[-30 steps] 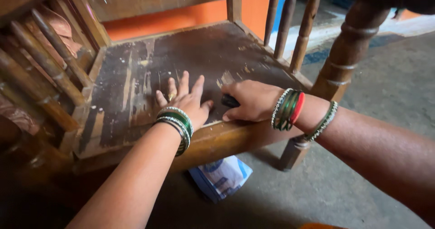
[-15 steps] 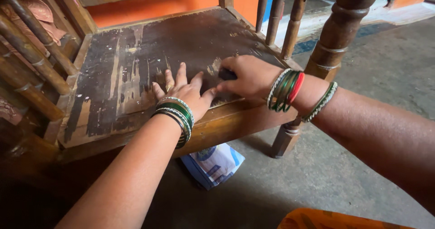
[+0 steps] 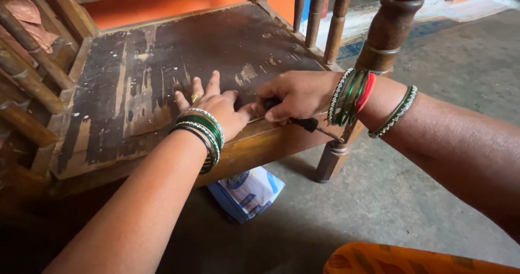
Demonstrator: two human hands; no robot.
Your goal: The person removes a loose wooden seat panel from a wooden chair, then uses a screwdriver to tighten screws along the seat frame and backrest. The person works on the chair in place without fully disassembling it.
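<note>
Right hand (image 3: 295, 95) gripped the dark-handled tool (image 3: 309, 124), its axis lying along the seat's (image 3: 162, 89) front edge. Left hand (image 3: 214, 108) lay flat, fingers spread, just beside its tip

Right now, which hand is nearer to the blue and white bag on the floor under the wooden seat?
Left. The left hand lies flat on the seat's front edge, almost above the bag. The right hand grips a dark tool handle farther right.

Grey concrete floor (image 3: 433, 160), orange wall (image 3: 162, 5) behind, blue-white bag (image 3: 246, 192) lying on the floor.
</note>
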